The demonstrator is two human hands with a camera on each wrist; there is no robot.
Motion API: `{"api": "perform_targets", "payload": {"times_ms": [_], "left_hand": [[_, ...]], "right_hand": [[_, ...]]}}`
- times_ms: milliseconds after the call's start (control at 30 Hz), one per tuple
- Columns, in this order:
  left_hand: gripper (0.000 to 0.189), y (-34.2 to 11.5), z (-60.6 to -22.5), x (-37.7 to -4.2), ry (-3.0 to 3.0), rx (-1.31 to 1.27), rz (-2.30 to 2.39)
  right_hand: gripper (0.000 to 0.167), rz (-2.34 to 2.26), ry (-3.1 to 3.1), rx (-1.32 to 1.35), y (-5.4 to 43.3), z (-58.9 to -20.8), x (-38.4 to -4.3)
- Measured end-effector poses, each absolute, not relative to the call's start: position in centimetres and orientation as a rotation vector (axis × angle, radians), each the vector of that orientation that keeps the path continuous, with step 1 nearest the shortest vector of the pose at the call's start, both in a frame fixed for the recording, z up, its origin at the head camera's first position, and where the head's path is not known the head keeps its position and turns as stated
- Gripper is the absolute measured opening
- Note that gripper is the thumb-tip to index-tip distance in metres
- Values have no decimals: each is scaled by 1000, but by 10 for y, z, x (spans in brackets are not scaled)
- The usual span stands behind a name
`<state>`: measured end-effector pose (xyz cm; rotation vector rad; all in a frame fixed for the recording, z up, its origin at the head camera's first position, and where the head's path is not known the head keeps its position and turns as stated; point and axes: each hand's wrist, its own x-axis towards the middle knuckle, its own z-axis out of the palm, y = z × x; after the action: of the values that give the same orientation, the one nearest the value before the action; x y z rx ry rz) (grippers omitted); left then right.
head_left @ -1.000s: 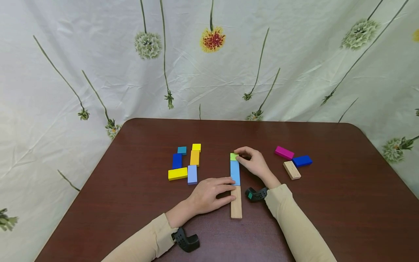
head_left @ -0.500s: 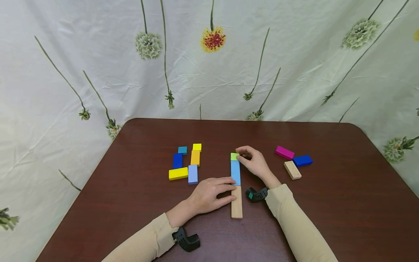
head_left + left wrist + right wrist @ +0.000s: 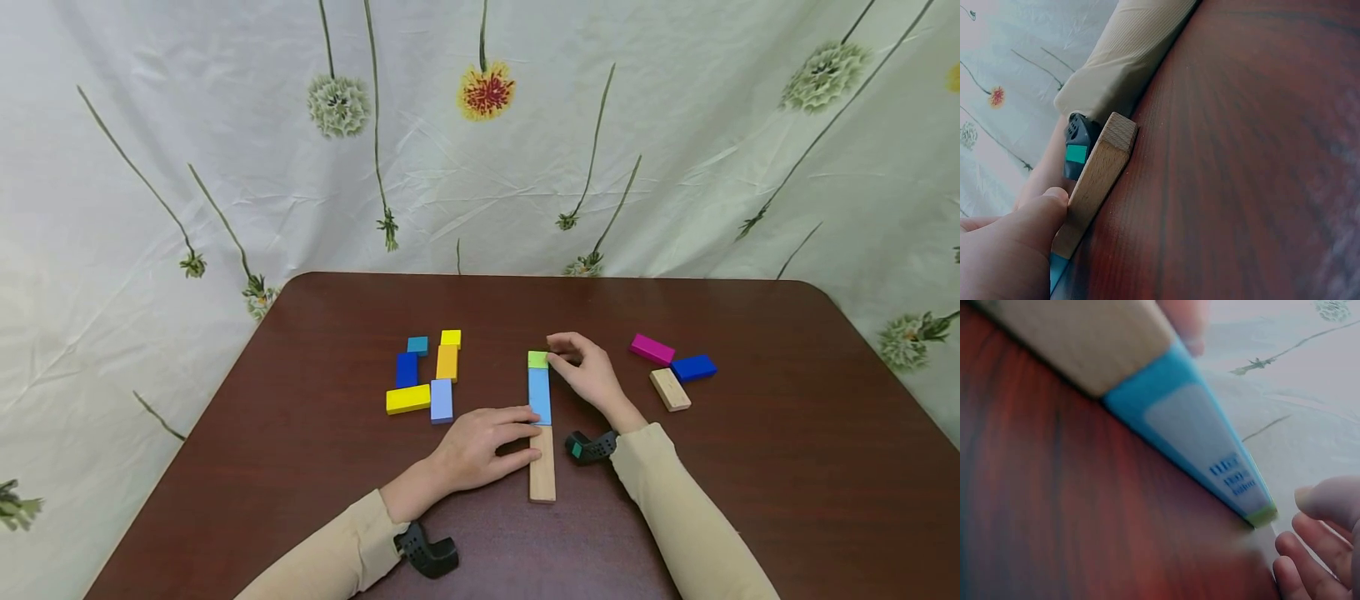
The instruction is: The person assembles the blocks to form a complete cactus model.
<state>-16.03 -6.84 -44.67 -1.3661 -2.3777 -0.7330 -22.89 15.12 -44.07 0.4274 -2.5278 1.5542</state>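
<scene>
A natural wood block (image 3: 542, 467), a light blue block (image 3: 539, 392) and a small lime green block (image 3: 537, 359) lie end to end in a straight row on the table. My left hand (image 3: 480, 446) comes from the left, its outstretched fingertips resting on the wood and light blue blocks around their joint. In the left wrist view, its thumb lies along the wood block (image 3: 1094, 187). My right hand (image 3: 588, 371) is beside the green block's right side, fingers loosely bent and holding nothing. The right wrist view shows its fingertips apart from the green block (image 3: 1264, 516); printed lettering marks the light blue block (image 3: 1204, 437).
Left of the row, a cluster holds a teal block (image 3: 417, 346), dark blue block (image 3: 407, 370), yellow block (image 3: 408, 399), periwinkle block (image 3: 442, 401), orange block (image 3: 447, 363) and small yellow block (image 3: 451, 337). Rightward lie a magenta block (image 3: 652, 349), blue block (image 3: 693, 368) and pale wood block (image 3: 670, 390).
My right hand has drawn slightly to the right, its fingers coming off the green block. The left hand and the row of blocks have stayed in place.
</scene>
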Motion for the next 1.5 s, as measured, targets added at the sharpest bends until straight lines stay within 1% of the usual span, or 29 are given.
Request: {"api": "perform_targets", "payload": {"times_ms": [367, 700, 1000, 1300, 1500], "left_hand": [[31, -69, -448, -159, -2383, -1354, -719], [30, -67, -447, -158, -2358, -1357, -695], [32, -68, -447, -158, -2363, -1360, -680], [32, -68, -446, -158, -2379, -1352, -692], [32, -69, -446, -158, -2366, -1356, -695]], "right_hand": [[34, 1569, -2507, 368, 176, -430, -229], [40, 1457, -2544, 323, 209, -421, -229], [51, 1312, -2613, 209, 242, -421, -225], [53, 1260, -2572, 151, 259, -421, -224], [55, 1237, -2604, 54, 266, -427, -224]]}}
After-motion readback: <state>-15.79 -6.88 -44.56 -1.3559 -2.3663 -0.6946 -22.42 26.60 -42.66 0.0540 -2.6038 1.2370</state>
